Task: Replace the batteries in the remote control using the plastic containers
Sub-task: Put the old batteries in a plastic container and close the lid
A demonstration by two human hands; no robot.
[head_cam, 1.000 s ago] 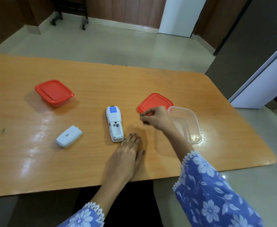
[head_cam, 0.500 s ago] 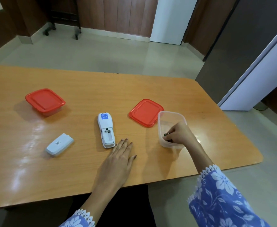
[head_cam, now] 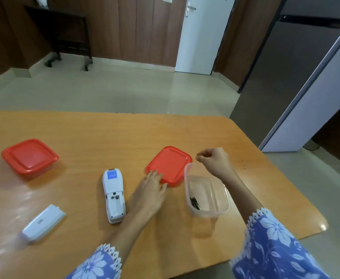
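Note:
The white remote [head_cam: 113, 195] lies face down mid-table with its battery bay uncovered and empty. Its white cover [head_cam: 43, 223] rests apart at the lower left. An open clear container [head_cam: 207, 195] at the right holds dark batteries [head_cam: 194, 202] in its near left corner. A loose red lid [head_cam: 169, 165] lies flat just beyond it. My left hand [head_cam: 151, 191] is spread flat, fingertips on the lid's near left edge. My right hand [head_cam: 215, 161] hovers over the container's far rim, fingers curled, nothing visible in them.
A second container with its red lid on [head_cam: 30, 156] stands at the far left of the wooden table [head_cam: 96, 137]. The table's right edge runs close to the open container. A grey fridge [head_cam: 297, 77] stands beyond the table's right corner.
My right hand has lifted out of the clear container, leaving the batteries inside. My left hand slid right from beside the remote onto the loose red lid. The camera tilted up.

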